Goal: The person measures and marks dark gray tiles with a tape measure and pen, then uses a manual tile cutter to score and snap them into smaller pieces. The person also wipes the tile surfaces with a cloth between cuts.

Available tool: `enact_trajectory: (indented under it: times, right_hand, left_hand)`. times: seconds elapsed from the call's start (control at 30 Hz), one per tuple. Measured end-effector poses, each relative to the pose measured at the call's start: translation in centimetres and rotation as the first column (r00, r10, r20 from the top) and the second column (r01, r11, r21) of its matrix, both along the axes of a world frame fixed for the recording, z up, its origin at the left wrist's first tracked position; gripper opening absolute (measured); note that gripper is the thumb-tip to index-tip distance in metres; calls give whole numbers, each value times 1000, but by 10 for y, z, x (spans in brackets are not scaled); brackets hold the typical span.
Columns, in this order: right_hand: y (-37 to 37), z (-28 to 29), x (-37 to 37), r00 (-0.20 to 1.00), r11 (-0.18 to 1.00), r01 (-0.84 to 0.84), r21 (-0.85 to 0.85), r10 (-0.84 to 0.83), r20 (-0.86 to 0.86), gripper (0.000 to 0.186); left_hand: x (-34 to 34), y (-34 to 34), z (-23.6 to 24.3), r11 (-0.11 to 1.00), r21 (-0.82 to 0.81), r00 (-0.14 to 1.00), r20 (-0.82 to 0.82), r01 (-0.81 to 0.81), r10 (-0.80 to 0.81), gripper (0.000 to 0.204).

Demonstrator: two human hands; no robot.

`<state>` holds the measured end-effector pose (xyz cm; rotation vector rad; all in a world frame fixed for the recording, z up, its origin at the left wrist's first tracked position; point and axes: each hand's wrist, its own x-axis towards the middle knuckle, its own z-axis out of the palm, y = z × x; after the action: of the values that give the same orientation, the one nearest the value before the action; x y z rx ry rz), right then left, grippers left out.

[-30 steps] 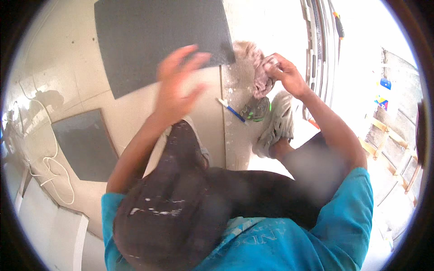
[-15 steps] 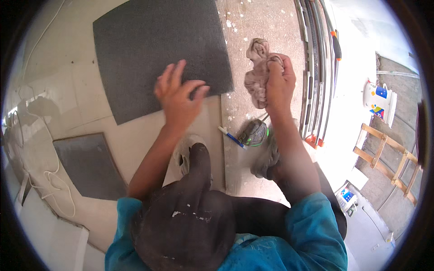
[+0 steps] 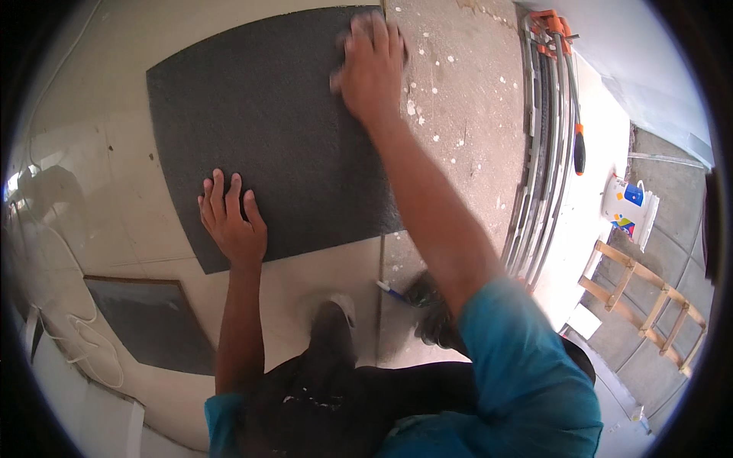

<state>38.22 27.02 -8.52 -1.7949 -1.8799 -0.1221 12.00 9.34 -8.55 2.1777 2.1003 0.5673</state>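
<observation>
The left hand (image 3: 235,225) and the right hand (image 3: 372,72) are reaching well apart over one large dark grey panel (image 3: 263,133). The left is resting near the panel's lower left part, fingers spread and holding nothing visible. The right is lying at the panel's upper right corner, fingers pointing away from the body; its edges are blurring and the palm is facing down, so I cannot tell whether it is gripping anything.

The panel is lying on the pale floor (image 3: 137,183), its right side running along a speckled strip (image 3: 458,99). Below the panel, a blue-and-white pen (image 3: 391,291) is lying near a blurred shoe (image 3: 434,324). To the lower left, a smaller grey panel (image 3: 153,324) is lying beside a loosely looping white cord (image 3: 111,374).

Along the strip's right side, long metal bars (image 3: 534,168) are lying beside an orange-and-black handle (image 3: 579,149). Farther right, a white bucket (image 3: 622,202) is showing above a wooden ladder-like frame (image 3: 640,305).
</observation>
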Motion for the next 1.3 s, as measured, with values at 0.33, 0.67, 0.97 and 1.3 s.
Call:
enact_trajectory:
  times: [0.33, 0.67, 0.97, 1.3]
  right_hand:
    - [-18, 7, -3, 980, 975, -195, -102, 190, -56, 61]
    - [51, 26, -23, 967, 996, -78, -40, 66, -247, 49]
    - [42, 13, 15, 973, 997, -71, -15, 66, -222, 38]
    - [2, 40, 58, 938, 983, 182, -39, -185, -294, 36]
  left_hand:
    - [-3, -2, 1, 998, -31, 997, -63, -47, 45, 36]
    - [2, 0, 2, 998, -13, 995, -80, -66, 65, 32]
    - [5, 1, 5, 999, -13, 998, -38, -49, 49, 31]
    - [4, 0, 2, 999, 1, 999, -28, -43, 43, 34]
